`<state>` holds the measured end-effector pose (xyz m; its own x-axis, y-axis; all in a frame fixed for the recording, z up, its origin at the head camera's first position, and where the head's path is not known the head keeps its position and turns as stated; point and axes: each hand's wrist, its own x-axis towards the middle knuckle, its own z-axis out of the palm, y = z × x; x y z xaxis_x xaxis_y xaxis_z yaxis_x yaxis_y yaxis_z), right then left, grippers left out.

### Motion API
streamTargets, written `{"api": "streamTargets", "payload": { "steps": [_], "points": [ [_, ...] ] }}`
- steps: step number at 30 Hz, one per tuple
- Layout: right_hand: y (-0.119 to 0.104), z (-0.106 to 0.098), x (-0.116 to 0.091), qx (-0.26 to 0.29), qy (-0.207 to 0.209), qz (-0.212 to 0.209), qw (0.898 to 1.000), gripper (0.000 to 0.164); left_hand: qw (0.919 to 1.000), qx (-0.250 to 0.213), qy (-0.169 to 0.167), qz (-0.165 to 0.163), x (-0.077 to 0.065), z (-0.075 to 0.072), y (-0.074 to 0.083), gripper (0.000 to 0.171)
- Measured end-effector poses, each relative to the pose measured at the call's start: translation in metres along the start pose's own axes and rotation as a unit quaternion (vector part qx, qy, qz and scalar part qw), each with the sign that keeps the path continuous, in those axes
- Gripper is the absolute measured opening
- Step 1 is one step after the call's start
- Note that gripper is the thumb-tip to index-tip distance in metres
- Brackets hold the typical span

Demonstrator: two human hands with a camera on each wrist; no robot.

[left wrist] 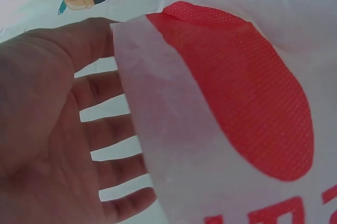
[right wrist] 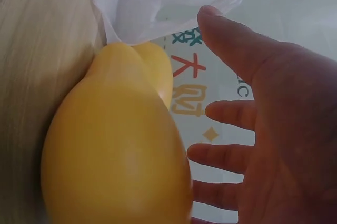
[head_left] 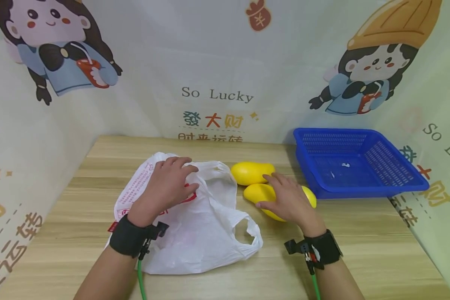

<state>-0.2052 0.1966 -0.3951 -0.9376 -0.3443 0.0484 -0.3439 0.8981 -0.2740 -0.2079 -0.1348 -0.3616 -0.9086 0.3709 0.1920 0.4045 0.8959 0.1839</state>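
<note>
A white plastic bag [head_left: 195,246] with red print lies on the table, its opening and handles toward the right. My left hand [head_left: 170,183] is over its upper part, fingers extended. In the left wrist view, a bag panel with a red patch [left wrist: 247,92] overlaps the fingertips, and the thumb meets its edge. My right hand [head_left: 290,198] hovers with spread fingers close over a yellow mango [head_left: 258,193]. Another yellow mango [head_left: 252,173] lies just behind it. More yellow fruit [head_left: 309,196] shows at the right of this hand, partly hidden by it.
A blue plastic basket [head_left: 367,191] stands at the back right, with small white scraps on its floor. Printed cloth [head_left: 217,62] walls the wooden table [head_left: 367,250] at the back and sides. Green cables [head_left: 140,279] run from the wrist bands.
</note>
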Motion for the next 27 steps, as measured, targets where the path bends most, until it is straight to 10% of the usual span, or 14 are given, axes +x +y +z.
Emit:
{"api": "streamTargets", "payload": {
  "steps": [27],
  "points": [
    [0.009, 0.011, 0.006, 0.007, -0.068, 0.026, 0.997, 0.083, 0.9991, -0.037, -0.004, 0.019, 0.003, 0.008, -0.001, 0.010]
  ]
}}
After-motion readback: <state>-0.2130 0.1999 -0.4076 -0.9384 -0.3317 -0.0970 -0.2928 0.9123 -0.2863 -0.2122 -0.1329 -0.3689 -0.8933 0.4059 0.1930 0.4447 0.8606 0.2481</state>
